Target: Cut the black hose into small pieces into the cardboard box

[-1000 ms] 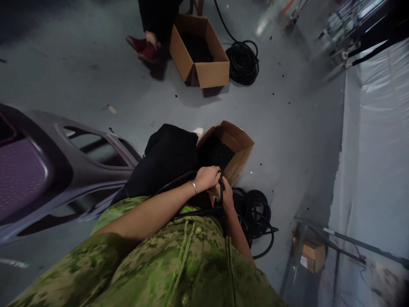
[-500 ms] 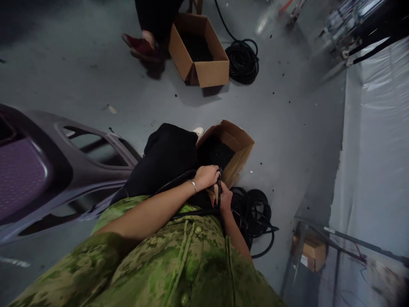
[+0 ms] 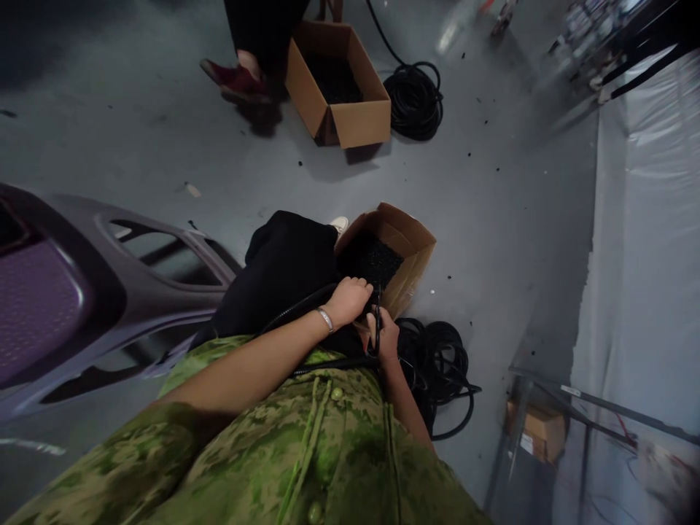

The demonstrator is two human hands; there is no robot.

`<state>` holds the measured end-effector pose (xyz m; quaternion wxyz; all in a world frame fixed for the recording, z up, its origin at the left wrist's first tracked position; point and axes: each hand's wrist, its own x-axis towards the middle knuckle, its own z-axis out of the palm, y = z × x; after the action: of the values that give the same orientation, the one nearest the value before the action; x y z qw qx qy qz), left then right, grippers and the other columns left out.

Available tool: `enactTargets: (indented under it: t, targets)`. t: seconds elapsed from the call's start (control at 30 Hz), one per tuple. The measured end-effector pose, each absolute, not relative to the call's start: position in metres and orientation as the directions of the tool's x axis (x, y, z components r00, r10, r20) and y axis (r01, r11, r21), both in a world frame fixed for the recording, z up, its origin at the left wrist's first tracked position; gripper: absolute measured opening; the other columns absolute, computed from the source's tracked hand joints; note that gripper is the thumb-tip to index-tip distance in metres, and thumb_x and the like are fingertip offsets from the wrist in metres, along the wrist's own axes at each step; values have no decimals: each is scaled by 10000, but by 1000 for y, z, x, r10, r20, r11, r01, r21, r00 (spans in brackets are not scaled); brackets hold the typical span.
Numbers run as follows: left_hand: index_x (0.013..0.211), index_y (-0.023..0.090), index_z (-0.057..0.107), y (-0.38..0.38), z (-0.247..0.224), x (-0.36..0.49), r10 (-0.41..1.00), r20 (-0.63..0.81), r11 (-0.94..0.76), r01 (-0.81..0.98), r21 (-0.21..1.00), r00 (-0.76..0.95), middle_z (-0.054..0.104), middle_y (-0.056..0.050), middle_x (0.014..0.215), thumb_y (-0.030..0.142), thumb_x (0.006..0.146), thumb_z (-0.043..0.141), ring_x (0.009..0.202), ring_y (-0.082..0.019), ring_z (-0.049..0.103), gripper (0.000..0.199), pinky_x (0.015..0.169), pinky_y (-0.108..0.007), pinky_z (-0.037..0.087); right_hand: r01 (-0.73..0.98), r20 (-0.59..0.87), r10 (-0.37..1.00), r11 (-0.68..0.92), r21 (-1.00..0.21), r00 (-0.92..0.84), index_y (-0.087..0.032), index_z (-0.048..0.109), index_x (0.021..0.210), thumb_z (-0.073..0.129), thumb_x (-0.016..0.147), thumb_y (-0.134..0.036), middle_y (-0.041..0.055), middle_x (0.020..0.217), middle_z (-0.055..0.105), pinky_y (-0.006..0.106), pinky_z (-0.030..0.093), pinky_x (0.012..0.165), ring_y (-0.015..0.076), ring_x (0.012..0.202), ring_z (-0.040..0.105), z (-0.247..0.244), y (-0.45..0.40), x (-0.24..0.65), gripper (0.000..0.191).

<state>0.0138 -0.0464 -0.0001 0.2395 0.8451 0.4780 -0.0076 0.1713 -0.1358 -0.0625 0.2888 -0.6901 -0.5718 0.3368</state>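
Note:
My left hand (image 3: 350, 300), with a bracelet at the wrist, is closed over a black ribbed tube (image 3: 298, 309) that runs across my lap. Beside it, my right hand (image 3: 387, 337) grips dark-handled scissors (image 3: 377, 321), their narrow tip pointing away from me. Both hands are close together over the near edge of an open cardboard box (image 3: 415, 251). Small black pieces (image 3: 377, 261) lie in that box. My left fingers cover where the tube ends, so I cannot tell whether the blades touch it.
Coiled black tubing (image 3: 445, 357) lies on the floor to my right. A purple-grey plastic chair (image 3: 109, 292) stands at left. Ahead are another person's shoe (image 3: 240, 82), a second box (image 3: 361, 125) of black pieces and another coil (image 3: 415, 102). A metal frame (image 3: 596, 408) stands right.
My left hand has shifted slightly left and away from the scissors. My right hand stays nearly in place, still holding them.

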Motion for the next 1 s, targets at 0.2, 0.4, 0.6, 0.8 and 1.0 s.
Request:
enactTargets:
  t: [0.2,0.4,0.6,0.8,1.0]
  targets:
    - [1066,104,676,-45,-2,15,788,-251,-444,802,399,562,680,-157,1007,160,965,488,963,-255,637,221,809,-364,396,641,-174,982,-177,-747,68,-209,690,1170,552,921,-474,63,1046,763,341,562,866,229,947,718,-59,-127,174,389]
    - [1064,96,667,-45,-5,14,803,-267,-412,821,396,532,682,-159,1000,183,980,462,953,-259,640,238,801,-365,404,667,-113,984,-174,-725,134,-179,730,1074,512,932,-468,66,892,771,300,559,777,216,796,723,-68,-134,165,389]
    - [1067,87,658,-45,-2,15,825,-261,-386,836,389,502,670,-173,1025,158,978,437,971,-276,626,248,815,-388,402,720,-82,989,-145,-679,121,-160,737,1064,494,935,-471,63,790,750,268,544,693,197,694,703,-76,-135,166,414]
    - [1056,78,663,-44,2,14,845,-263,-354,855,379,466,666,-190,1029,99,948,426,978,-283,620,260,817,-404,413,727,-97,989,-146,-671,110,-164,733,1075,508,928,-470,62,809,758,263,543,717,192,710,701,-79,-134,167,407]
    - [1034,72,674,-44,3,14,837,-256,-372,846,383,484,669,-194,1015,93,932,448,972,-281,622,248,814,-400,406,683,-115,978,-204,-701,175,-178,728,1042,505,917,-519,61,870,760,303,548,766,205,764,700,-80,-133,168,426]
